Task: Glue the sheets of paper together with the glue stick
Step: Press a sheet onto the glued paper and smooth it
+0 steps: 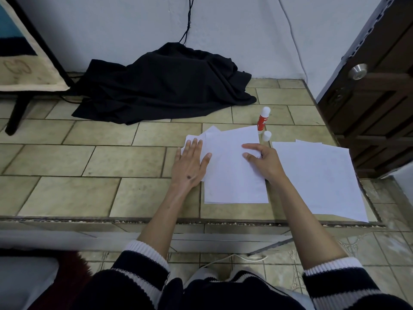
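A stack of white paper sheets (232, 173) lies on the tiled counter (89, 157), with more sheet corners fanned out at its upper left. My left hand (190, 164) rests flat, fingers spread, on the stack's left edge. My right hand (261, 159) presses on the top sheet near its right edge with fingers curled down; nothing is held in it. A red-and-white glue stick (263, 119) stands upright just beyond the stack's far right corner, and its white cap (266, 136) stands beside it. A second pile of white sheets (317, 180) lies to the right.
A heap of black cloth (163, 86) lies at the back of the counter against the wall. A dark wooden door (375, 97) with a metal knob stands at the right. The counter's front edge (178, 220) runs under my forearms.
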